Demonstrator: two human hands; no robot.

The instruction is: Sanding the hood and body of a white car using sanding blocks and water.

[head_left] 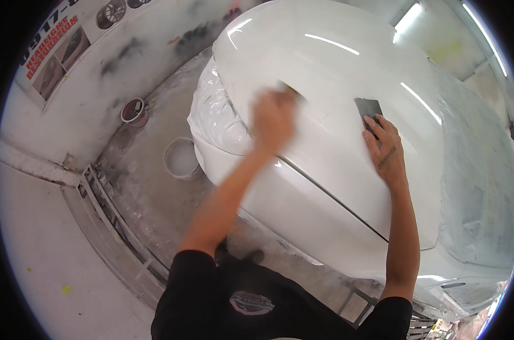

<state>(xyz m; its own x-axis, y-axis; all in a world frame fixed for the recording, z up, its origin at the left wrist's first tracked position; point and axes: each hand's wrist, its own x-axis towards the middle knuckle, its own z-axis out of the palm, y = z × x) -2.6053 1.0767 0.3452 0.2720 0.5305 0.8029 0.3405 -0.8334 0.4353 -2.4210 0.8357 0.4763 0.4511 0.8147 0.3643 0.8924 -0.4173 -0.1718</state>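
A white car hood [325, 68] with a glossy surface fills the upper middle. My left hand [274, 119] is smeared by motion over the hood's left part, a blurred dark, tan-edged flat piece [293, 90] at its fingertips; its fingers cannot be made out. Further right, my right hand [384, 144] grips a dark grey rectangular pad [368, 106] against the hood, fingers over its lower part. Crinkled white plastic [208, 113] covers the car's front corner, and cloudy translucent sheeting [469, 187] covers the windshield area at the right.
A white bucket of cloudy liquid [181, 158] and a smaller reddish container [133, 112] sit on the dusty floor [138, 181] left of the car. A metal frame [107, 204] runs along the left wall [47, 238]. More metal framing [353, 306] lies at the bottom right.
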